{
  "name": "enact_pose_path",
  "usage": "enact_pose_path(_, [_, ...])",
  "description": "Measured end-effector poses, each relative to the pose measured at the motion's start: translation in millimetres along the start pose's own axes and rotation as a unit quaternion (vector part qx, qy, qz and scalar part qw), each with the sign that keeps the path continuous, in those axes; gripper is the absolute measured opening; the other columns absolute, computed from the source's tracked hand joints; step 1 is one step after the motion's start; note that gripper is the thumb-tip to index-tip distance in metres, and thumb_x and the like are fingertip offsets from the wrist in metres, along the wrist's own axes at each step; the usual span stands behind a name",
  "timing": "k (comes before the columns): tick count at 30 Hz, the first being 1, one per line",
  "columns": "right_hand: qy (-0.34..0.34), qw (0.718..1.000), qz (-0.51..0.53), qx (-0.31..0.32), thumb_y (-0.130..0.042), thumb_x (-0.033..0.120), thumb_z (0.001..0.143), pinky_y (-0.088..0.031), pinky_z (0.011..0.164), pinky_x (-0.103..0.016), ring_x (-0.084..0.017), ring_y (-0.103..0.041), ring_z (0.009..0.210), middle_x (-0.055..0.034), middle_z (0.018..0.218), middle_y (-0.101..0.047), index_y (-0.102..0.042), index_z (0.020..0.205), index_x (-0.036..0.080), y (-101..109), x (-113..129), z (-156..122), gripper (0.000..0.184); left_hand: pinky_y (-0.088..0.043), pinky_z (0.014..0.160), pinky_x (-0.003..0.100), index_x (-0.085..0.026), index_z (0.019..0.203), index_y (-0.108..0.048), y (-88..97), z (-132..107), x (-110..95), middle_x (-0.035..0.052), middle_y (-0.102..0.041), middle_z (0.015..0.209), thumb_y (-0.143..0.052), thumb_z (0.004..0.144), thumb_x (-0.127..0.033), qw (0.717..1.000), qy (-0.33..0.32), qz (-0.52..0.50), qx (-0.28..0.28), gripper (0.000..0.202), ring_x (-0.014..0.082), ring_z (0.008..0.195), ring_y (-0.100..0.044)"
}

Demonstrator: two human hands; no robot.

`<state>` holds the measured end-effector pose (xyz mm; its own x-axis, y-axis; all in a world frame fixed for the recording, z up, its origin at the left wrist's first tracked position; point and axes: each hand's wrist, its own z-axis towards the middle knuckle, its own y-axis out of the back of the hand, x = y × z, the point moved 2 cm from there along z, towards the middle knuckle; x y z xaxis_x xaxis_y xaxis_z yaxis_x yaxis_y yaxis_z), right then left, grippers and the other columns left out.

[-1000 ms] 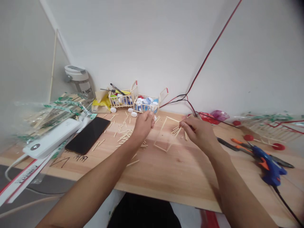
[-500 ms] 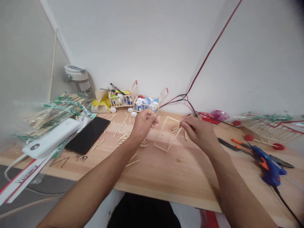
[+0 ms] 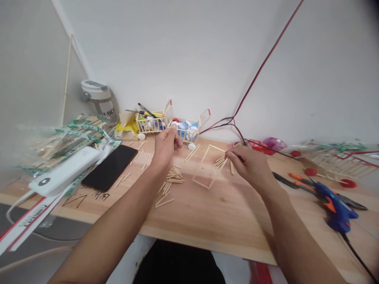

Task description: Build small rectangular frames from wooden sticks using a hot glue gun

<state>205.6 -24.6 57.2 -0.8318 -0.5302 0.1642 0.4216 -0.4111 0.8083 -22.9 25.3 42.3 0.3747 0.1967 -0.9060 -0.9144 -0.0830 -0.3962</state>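
Observation:
My right hand (image 3: 244, 159) pinches the far right part of a thin rectangular frame made of wooden sticks (image 3: 202, 184). The frame is tilted over the tabletop, and its held corner is hidden by my fingers. A few short sticks (image 3: 219, 161) lie behind it. My left hand (image 3: 166, 144) is closed, thumb against the curled fingers, in front of two small stick-built carts; what it holds, if anything, does not show. One cart (image 3: 189, 136) holds blue and white bottle caps, the other (image 3: 150, 125) caps and pens. Cut sticks (image 3: 173, 176) lie scattered beneath my left wrist.
At the left lie a black phone (image 3: 109, 167), a white power strip (image 3: 66, 169) and bagged sticks (image 3: 79, 132), with a lidded cup (image 3: 99, 98) behind. A blue glue gun (image 3: 336, 209), pliers (image 3: 296, 182) and another stick model with red wheels (image 3: 347, 183) occupy the right.
My left hand has moved left, uncovering sticks and a white cart wheel. My right hand and the frame have stayed nearly still.

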Motion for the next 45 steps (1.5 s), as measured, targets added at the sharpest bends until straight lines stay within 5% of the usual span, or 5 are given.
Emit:
enact_pose_path(11, [-0.008,1.0,-0.002,0.001,-0.046,0.026,0.093,-0.034,0.059,-0.028,-0.015,-0.053,0.061,-0.0007,0.064,-0.057,-0.055,0.069,0.02,1,-3,-1,0.027,-0.037,0.048,0.02,-0.019,0.065,-0.05,18.2,17,-10,-0.0036,-0.054,0.059,-0.06,0.085,-0.032,0.99,-0.087,-0.04,-0.106,0.025,0.0052,0.047,-0.045])
enact_pose_path(26, [-0.015,1.0,0.005,0.002,-0.047,0.026,0.093,-0.034,0.057,-0.027,-0.014,-0.052,0.06,-0.0004,0.065,-0.057,-0.053,0.068,0.02,3,-9,-2,0.027,-0.032,0.053,0.027,-0.022,0.057,-0.034,60.6,30,-49,-0.0037,-0.036,0.046,-0.042,0.092,-0.054,0.964,-0.189,-0.084,-0.166,0.049,0.0086,0.048,-0.037])
enact_pose_path(34, [0.009,1.0,0.004,0.006,-0.046,0.027,0.093,-0.034,0.058,-0.029,-0.015,-0.052,0.062,-0.0014,0.067,-0.058,-0.054,0.068,0.02,1,-3,-1,0.027,-0.039,0.053,0.022,-0.021,0.07,-0.051,31.3,25,-25,-0.0028,-0.056,0.062,-0.071,0.074,-0.037,0.993,-0.112,0.018,-0.03,0.026,0.0079,0.056,-0.049])
enact_pose_path(41, [0.004,1.0,0.024,0.008,-0.046,0.028,0.094,-0.034,0.057,-0.028,-0.014,-0.051,0.061,-0.0016,0.068,-0.058,-0.053,0.068,0.02,3,0,-2,0.028,-0.04,0.057,0.02,-0.014,0.061,-0.059,1.6,4,3,0.0022,-0.059,0.063,-0.057,0.084,-0.043,0.979,-0.072,0.146,0.123,0.037,0.0084,0.058,-0.05])
enact_pose_path(45, [0.008,0.999,0.032,0.008,-0.046,0.027,0.094,-0.034,0.057,-0.028,-0.014,-0.051,0.06,-0.0013,0.067,-0.058,-0.054,0.07,0.021,4,2,-2,0.027,-0.041,0.059,0.02,-0.016,0.098,-0.068,-6.0,-5,7,0.0074,-0.069,0.096,-0.064,0.079,-0.028,0.972,-0.012,0.146,0.186,0.023,0.0088,0.067,-0.056])
